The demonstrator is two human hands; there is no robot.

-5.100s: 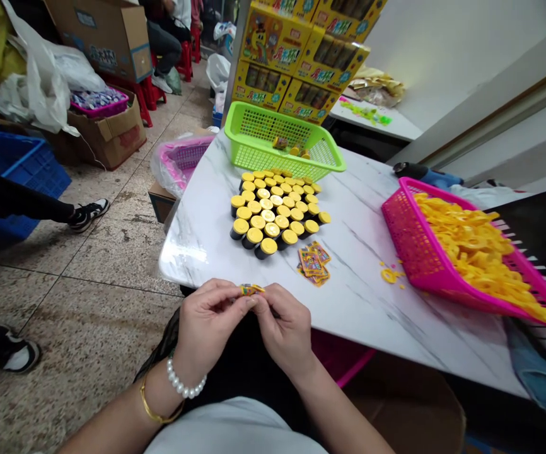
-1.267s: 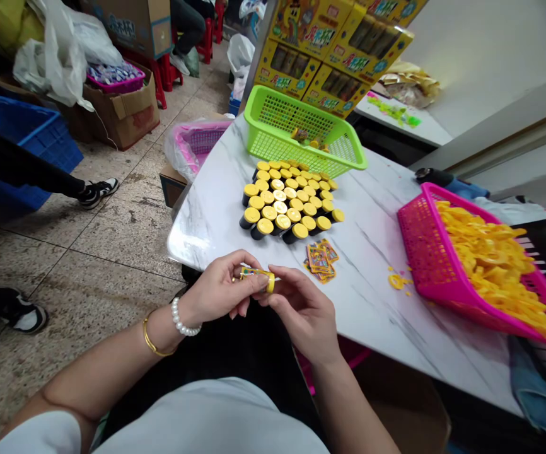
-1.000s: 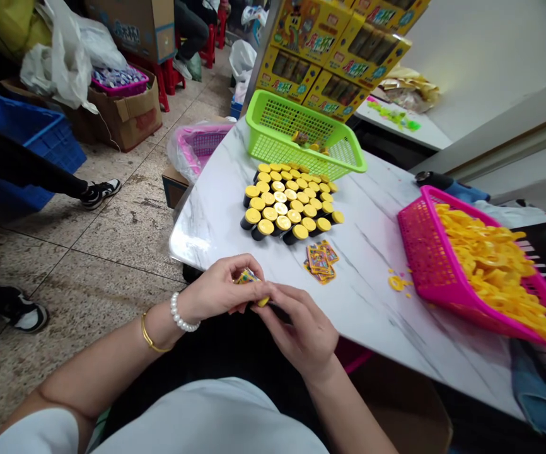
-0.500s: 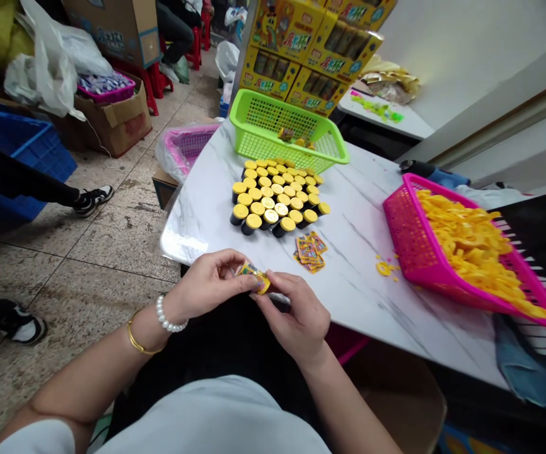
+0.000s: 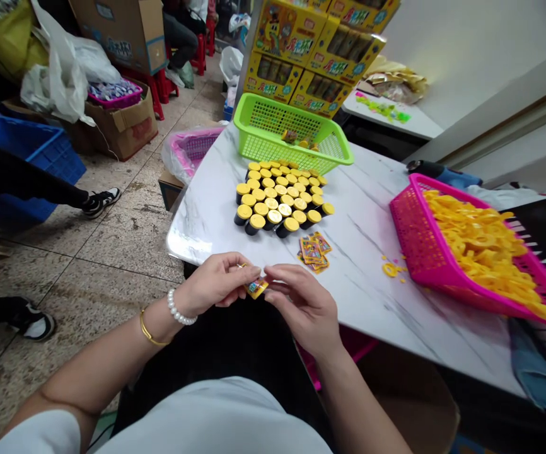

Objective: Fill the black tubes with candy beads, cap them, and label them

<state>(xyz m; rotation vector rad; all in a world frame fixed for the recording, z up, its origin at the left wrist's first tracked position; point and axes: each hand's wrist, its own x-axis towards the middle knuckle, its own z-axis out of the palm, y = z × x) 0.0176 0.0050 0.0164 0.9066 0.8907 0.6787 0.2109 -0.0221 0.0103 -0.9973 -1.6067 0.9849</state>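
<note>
My left hand [image 5: 220, 279] is closed, its thumb and fingers pinching a small yellow printed label [image 5: 256, 287] above my lap at the table's near edge. Whether the label is wrapped around anything, I cannot tell. Just right of the label is my right hand [image 5: 308, 308], thumb and forefinger apart on either side of the label's end, apparently not gripping it. Beyond my hands lie several similar printed labels [image 5: 311, 251] in a loose pile. Behind that pile stand many small black tubs with yellow lids [image 5: 281, 195], packed close together and upright.
A green basket [image 5: 296, 157] holding a few small items stands behind the tubs, before stacked yellow boxes [image 5: 282, 38]. At right, a pink basket [image 5: 415, 239] is heaped with yellow plastic pieces [image 5: 476, 246]; yellow bits [image 5: 391, 270] lie beside it. Another person's leg [image 5: 31, 176] shows at left.
My right thumb and fingers have drawn apart from the label, and the label now hangs tilted from my left hand. The whole view has shifted slightly.
</note>
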